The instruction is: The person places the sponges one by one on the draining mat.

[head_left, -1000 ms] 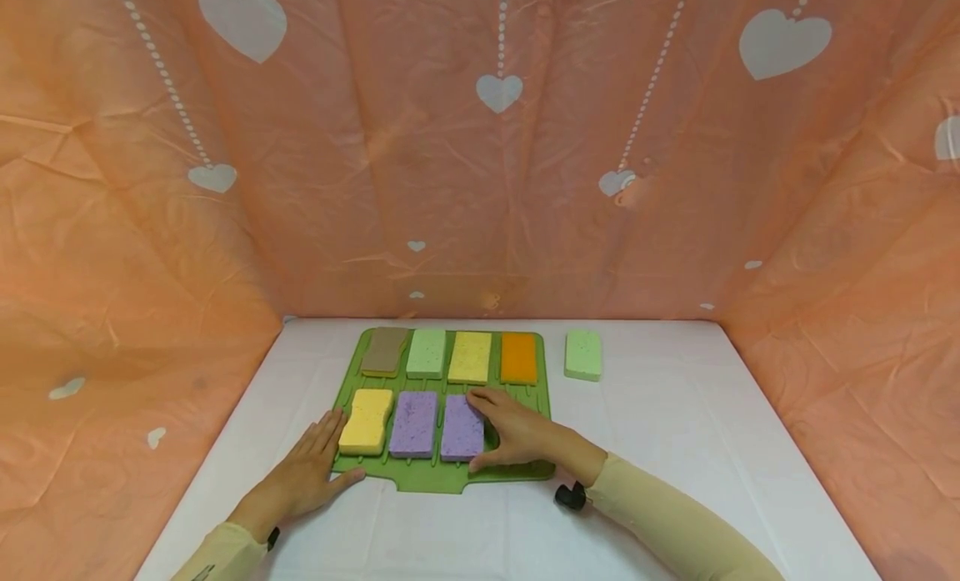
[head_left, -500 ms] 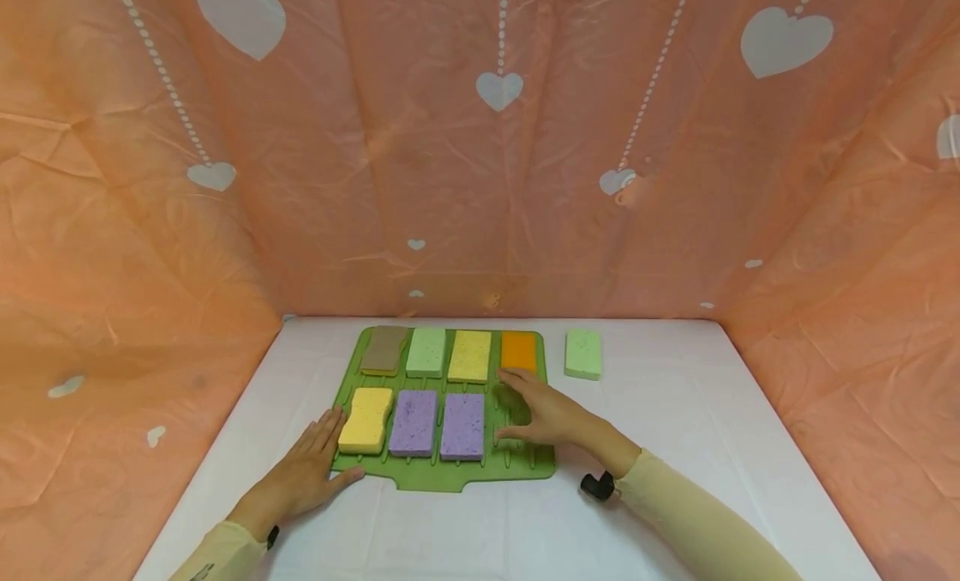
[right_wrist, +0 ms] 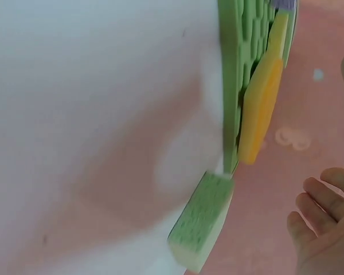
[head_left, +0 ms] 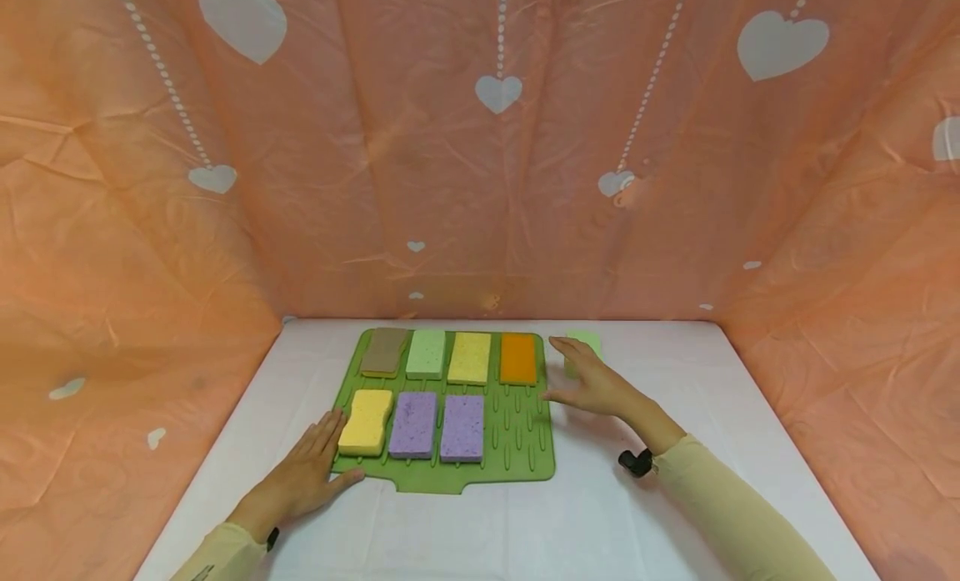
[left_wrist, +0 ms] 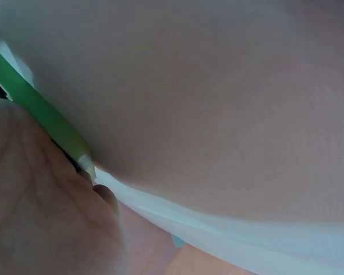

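My left hand [head_left: 303,473] lies with straight fingers along the left edge of a green ridged mat [head_left: 429,481]. In the left wrist view, the palm is beside the mat's edge [left_wrist: 51,123]. My right hand [head_left: 592,388] hovers past the mat's right edge, thumb and fingers spread, holding nothing. Behind it, partly covered in the head view, a light green sponge [head_left: 587,339] lies on the white table; the right wrist view shows this green sponge [right_wrist: 202,220] apart from the fingers. Nearest on the mat is an orange sponge [head_left: 517,358].
Along the mat's back row lie a brown-topped sponge [head_left: 384,352], a green sponge [head_left: 426,353] and a pale yellow sponge [head_left: 470,358]. The front row has a yellow sponge [head_left: 365,421] and two purple sponges, one left [head_left: 413,424], one right [head_left: 462,428]. Peach curtains surround the table.
My right hand has let go of the right-hand purple sponge and moved right and away, over the mat's bare corner, toward the loose green sponge. The left hand has stayed put.
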The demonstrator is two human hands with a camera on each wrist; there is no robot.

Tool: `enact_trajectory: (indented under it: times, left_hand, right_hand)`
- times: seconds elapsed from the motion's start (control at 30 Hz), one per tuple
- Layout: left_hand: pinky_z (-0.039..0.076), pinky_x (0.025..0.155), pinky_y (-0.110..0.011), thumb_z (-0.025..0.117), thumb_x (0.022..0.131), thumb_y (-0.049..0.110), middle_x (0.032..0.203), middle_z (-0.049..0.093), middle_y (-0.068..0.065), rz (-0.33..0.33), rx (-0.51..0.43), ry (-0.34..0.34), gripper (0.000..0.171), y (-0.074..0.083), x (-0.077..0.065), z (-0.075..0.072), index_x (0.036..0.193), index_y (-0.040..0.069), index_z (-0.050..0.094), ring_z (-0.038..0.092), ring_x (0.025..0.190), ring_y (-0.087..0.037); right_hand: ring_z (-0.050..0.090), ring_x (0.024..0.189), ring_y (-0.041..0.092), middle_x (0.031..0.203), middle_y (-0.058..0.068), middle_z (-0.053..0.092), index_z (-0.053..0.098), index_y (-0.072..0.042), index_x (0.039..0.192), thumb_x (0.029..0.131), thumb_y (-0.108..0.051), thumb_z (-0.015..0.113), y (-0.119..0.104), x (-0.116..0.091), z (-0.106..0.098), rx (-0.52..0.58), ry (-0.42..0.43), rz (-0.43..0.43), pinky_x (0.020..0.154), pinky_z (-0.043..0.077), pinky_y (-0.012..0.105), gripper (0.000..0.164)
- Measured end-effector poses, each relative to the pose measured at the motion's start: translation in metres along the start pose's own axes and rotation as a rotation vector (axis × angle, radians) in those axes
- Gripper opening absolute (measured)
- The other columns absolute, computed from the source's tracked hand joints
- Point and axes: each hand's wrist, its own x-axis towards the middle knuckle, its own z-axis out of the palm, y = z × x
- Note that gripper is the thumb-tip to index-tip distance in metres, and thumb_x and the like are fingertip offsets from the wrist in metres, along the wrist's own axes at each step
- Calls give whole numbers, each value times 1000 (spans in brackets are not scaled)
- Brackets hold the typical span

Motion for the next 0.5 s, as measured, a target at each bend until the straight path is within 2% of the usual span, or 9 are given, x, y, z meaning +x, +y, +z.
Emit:
enact_trajectory:
  times: [0.1, 0.13, 0.2, 0.37, 0.43, 0.5]
  left_hand:
    - [-18, 124, -20, 61, 104, 61, 177, 9, -27, -19, -9, -21, 105, 0, 0, 0, 167, -10, 17, 8, 164, -48]
    - [-19, 123, -19, 61, 104, 62, 177, 8, -27, -22, -12, -24, 105, 0, 0, 0, 167, -10, 16, 8, 163, -48]
    - [-18, 125, -21, 61, 104, 62, 177, 8, -27, -27, -13, -31, 106, 0, 0, 0, 167, -10, 16, 7, 164, -48]
    - [-4, 134, -43, 61, 104, 63, 178, 8, -27, -31, -13, -32, 106, 0, 0, -1, 168, -9, 16, 7, 164, -47]
    - [-2, 135, -44, 61, 103, 63, 177, 9, -27, -29, -14, -28, 106, 0, 0, -1, 168, -9, 16, 7, 164, -47]
    - [-6, 134, -39, 60, 103, 63, 178, 9, -26, -28, -12, -26, 106, 0, 0, 0, 168, -9, 16, 7, 164, -47]
  right_hand:
    - [31, 156, 47, 169, 27, 34, 33, 1, 166, 89, -43, 89, 8, -2, -6, 6, 2, 27, 124, 32, 67, 104]
    - [30, 156, 47, 169, 27, 34, 33, 1, 166, 90, -42, 89, 10, -2, -8, 7, 1, 33, 124, 32, 68, 104]
    - [30, 156, 48, 169, 27, 33, 33, 1, 166, 90, -41, 89, 15, -2, -11, 4, -3, 42, 124, 32, 68, 104]
    - [28, 155, 50, 169, 28, 32, 30, 5, 166, 90, -40, 88, 30, -1, -15, -15, -21, 63, 124, 29, 69, 106]
    - [27, 155, 52, 169, 30, 30, 29, 8, 165, 90, -41, 88, 37, 1, -15, -31, -23, 75, 124, 29, 70, 107]
    - [26, 155, 52, 169, 31, 29, 28, 9, 165, 90, -40, 89, 46, 2, -15, -39, -25, 97, 125, 28, 70, 108]
